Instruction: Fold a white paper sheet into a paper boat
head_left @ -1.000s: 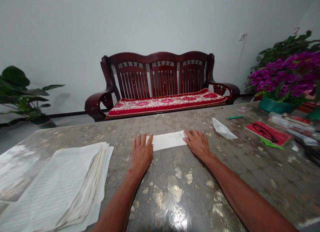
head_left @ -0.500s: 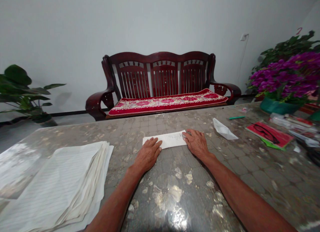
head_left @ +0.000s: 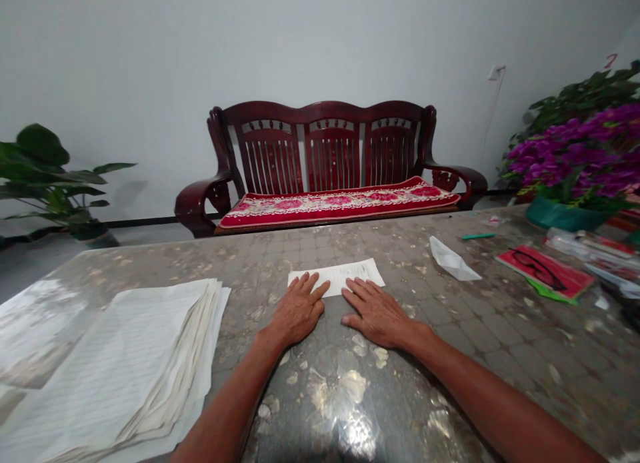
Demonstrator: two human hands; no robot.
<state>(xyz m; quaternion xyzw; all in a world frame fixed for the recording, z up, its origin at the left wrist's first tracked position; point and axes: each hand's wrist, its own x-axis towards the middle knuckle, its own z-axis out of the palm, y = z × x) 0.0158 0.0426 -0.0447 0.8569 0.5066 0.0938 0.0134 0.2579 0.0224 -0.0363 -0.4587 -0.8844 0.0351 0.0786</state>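
A narrow folded strip of white paper (head_left: 345,272) lies flat on the patterned table cover (head_left: 320,370), with faint lines and some dark marks on its right part. My left hand (head_left: 299,308) rests palm down with fingers apart, its fingertips on the left part of the strip. Over the strip's lower right edge lie the fingertips of my right hand (head_left: 376,312), which is also spread flat. Neither hand is closed around anything. Fingers of both hands cover parts of the near edge.
Left of my arms lies a stack of lined paper sheets (head_left: 135,356). To the right are a folded paper boat (head_left: 454,259), a green pen (head_left: 478,236), glasses (head_left: 537,266) on a red booklet (head_left: 565,276), and a purple flower pot (head_left: 565,213). Beyond the table stands a wooden bench (head_left: 330,150).
My right hand has moved left and nearer to me, from the strip's right end to its lower edge. My left hand stays at the left part. The view has shifted slightly.
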